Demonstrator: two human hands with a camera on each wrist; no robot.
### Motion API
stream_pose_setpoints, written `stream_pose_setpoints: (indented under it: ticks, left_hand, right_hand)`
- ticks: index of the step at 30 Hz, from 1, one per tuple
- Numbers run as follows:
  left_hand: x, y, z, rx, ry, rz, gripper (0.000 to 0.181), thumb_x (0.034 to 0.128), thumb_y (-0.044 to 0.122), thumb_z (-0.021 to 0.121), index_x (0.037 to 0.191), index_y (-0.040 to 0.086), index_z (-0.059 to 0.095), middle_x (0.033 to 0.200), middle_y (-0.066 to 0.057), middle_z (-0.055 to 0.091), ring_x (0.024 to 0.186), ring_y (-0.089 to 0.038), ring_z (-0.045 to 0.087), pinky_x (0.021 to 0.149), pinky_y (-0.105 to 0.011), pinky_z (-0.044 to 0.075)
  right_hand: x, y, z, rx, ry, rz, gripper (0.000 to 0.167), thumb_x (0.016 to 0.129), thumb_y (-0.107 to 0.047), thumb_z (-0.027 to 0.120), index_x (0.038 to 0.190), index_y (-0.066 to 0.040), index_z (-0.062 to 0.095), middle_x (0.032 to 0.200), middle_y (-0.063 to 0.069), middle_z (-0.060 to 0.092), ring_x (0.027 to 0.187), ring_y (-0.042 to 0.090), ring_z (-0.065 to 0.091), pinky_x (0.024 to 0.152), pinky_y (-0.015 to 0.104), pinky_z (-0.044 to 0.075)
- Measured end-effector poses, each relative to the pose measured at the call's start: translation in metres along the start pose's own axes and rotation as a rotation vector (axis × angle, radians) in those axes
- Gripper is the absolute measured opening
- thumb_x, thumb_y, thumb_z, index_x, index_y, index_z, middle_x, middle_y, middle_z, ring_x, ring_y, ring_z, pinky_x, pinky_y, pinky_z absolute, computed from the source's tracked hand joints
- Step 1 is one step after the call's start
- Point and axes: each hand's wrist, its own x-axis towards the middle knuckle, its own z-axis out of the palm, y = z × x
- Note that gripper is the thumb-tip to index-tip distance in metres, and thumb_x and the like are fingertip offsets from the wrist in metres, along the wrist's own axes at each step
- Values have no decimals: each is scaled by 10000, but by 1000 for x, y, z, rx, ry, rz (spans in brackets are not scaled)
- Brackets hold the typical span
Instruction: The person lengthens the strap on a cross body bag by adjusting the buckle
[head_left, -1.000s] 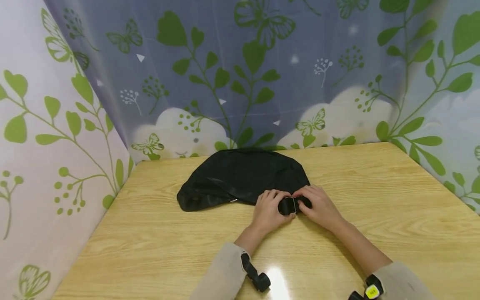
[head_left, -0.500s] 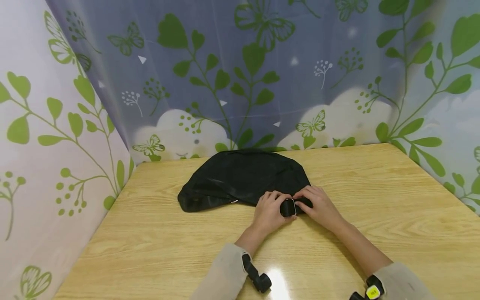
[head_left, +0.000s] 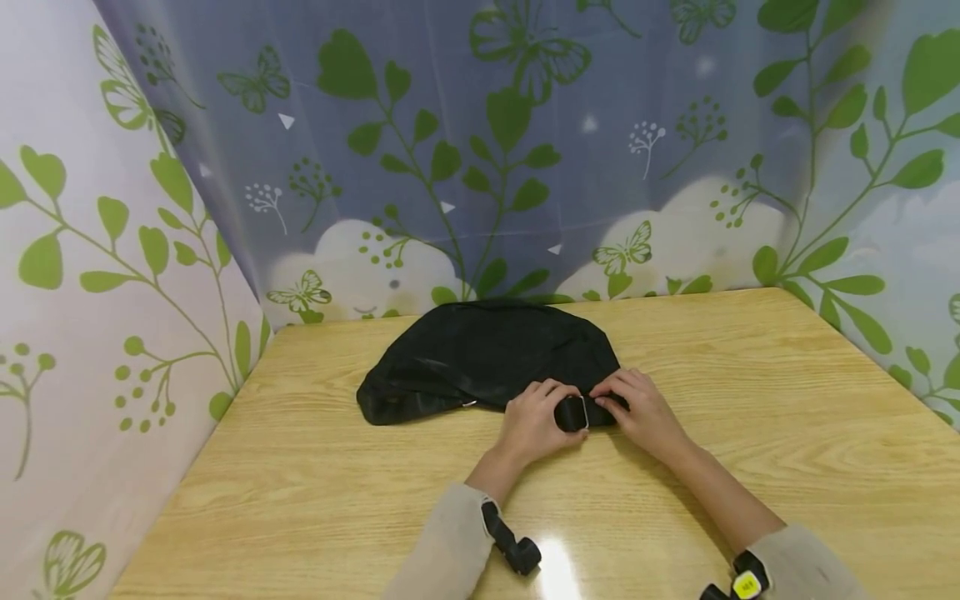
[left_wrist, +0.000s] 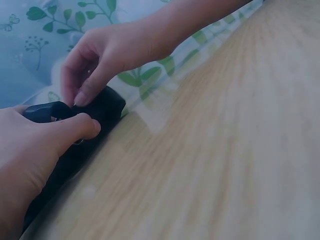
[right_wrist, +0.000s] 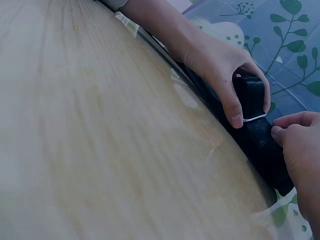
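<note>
A black fabric bag lies flat near the table's back edge, its curved side away from me. At its front right, my left hand grips a looped black strap between thumb and fingers. A thin metal slider buckle sits across the strap at those fingertips. Just to the right, my right hand has thumb and forefinger pinched together at the strap beyond the buckle. In the left wrist view, the right hand bends down over the strap; what exactly lies between its fingertips is partly hidden.
The wooden table extends in front and to both sides. A patterned curtain with leaves and butterflies stands behind the bag, and more printed cloth hangs at left and right. A small metal ring shows on the bag's front edge.
My right fingertips have drawn slightly right, away from the buckle, and the gap between the hands has widened. The strap bulge by the right hand is smaller. The bag stays put.
</note>
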Motion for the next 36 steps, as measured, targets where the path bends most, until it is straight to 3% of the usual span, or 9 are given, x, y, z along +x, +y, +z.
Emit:
stream_pose_setpoints:
  ticks: [5,12,21,25,30,36]
  left_hand:
    - [0,-10,-3,-53,-41,-15,482,710,479,726,1104,228,608,1037,68,574,877,-122,554,614,-285,482]
    - [-1,-20,-5,-71,-31,-35,477,716,467,722,1117,236,605,1039,74,581,879,-115,557,636,-298,488]
    - [-1,-18,-7,-60,3,98,523,697,471,757,1124,197,629,1007,46,598,862,-128,577,721,-266,477]
    - [-2,-18,-6,-58,8,118,532,691,481,759,1118,192,632,998,47,600,856,-128,578,749,-261,466]
    - [-2,-18,-6,-49,24,108,503,702,483,742,1099,194,634,967,56,606,819,-118,577,721,-249,466]
    - [-1,-19,-5,-49,46,66,497,696,479,738,1091,195,634,976,53,612,797,-119,577,668,-258,475]
  right_hand:
    - [0,1,-2,5,11,28,271,658,116,748,818,-81,653,821,-33,578,764,163,495,696,311,360]
    - [2,3,-3,1,12,46,274,675,147,721,822,-73,652,818,-26,575,775,173,505,708,333,368]
    - [0,-2,-3,15,-15,30,251,691,41,749,903,-67,670,851,-18,622,787,193,541,736,395,347]
    - [-1,-2,-1,33,-29,8,243,687,11,764,897,-73,675,840,-41,621,782,157,566,784,390,353]
    - [1,-3,1,41,-4,10,270,650,95,756,833,-81,661,797,-53,600,737,144,560,767,380,359]
    - [2,-4,-1,-60,43,61,259,652,94,755,792,-104,665,775,-39,615,730,189,534,695,374,321]
